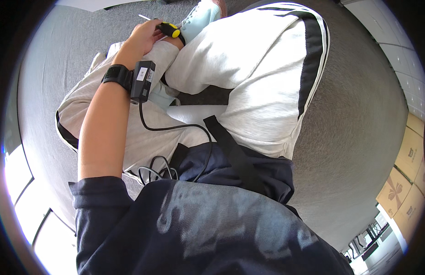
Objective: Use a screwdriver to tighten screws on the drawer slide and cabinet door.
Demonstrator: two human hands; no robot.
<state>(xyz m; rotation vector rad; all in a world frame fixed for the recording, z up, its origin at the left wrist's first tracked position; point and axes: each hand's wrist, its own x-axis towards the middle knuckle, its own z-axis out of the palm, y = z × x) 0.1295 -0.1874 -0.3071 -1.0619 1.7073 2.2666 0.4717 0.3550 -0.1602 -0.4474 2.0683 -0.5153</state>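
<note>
Grey floor (350,137) is spread around the left hand (146,37), by which a yellow-black tool (169,30) is gripped near a shoe (197,23); cartons (407,153) are stacked well rightward; the right hand cannot be seen.

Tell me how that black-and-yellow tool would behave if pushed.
The black-and-yellow tool is probably stiff: it shows no sag jutting from the left hand. Its rounded end might let it roll. It looks small beside the hand, so likely light.
</note>
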